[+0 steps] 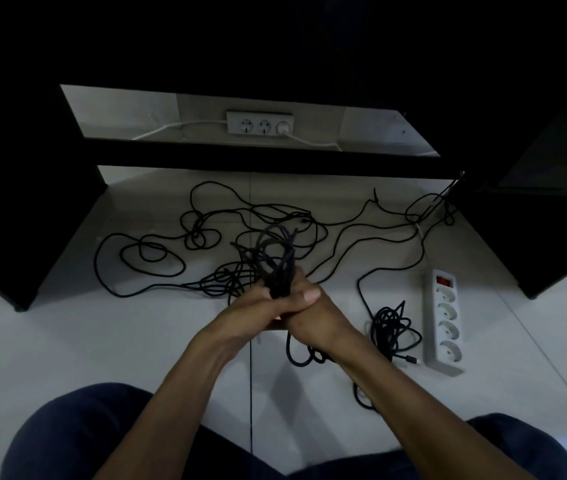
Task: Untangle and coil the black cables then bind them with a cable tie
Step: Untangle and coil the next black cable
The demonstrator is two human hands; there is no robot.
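Observation:
Both hands meet above the tiled floor around a bunch of black cable loops [276, 258] that stands up out of the fists. My left hand [250, 311] grips the bunch from the left; my right hand [313, 306] wraps it from the right, thumb lying across the top. A long black cable [143, 252] sprawls in tangled loops over the floor behind the hands. A second, smaller black cable bundle [394, 329] lies to the right with a plug end near the strip. I see no cable tie.
A white four-socket power strip [444, 320] with a red switch lies on the floor at the right. Dark furniture stands left, right and behind. A white wall socket block [259, 123] with white cords sits at the back. My knees are at the bottom edge.

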